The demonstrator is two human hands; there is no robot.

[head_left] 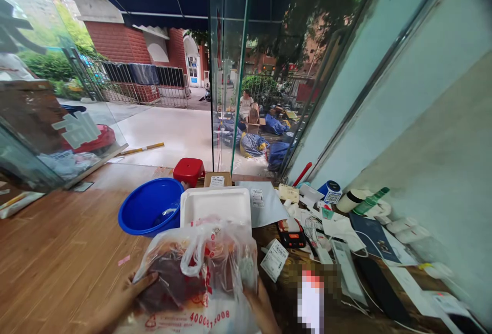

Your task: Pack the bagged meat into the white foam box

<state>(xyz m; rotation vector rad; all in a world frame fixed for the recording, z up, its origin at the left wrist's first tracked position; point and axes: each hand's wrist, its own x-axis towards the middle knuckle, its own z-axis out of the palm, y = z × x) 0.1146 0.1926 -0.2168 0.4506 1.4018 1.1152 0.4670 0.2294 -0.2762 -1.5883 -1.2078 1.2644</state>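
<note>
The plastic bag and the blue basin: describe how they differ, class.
The plastic bag is see-through with red print; the blue basin is opaque. The plastic bag looks limp and crumpled; the blue basin stiff and round. The left hand and right hand hold the plastic bag; neither touches the blue basin. Both contain something.

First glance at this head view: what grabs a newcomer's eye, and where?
The filled plastic bag with red print, at bottom centre between the left hand and right hand. Next, the bright blue basin, left of the white tray. Then the red stool, just beyond the basin and to its right.
</note>
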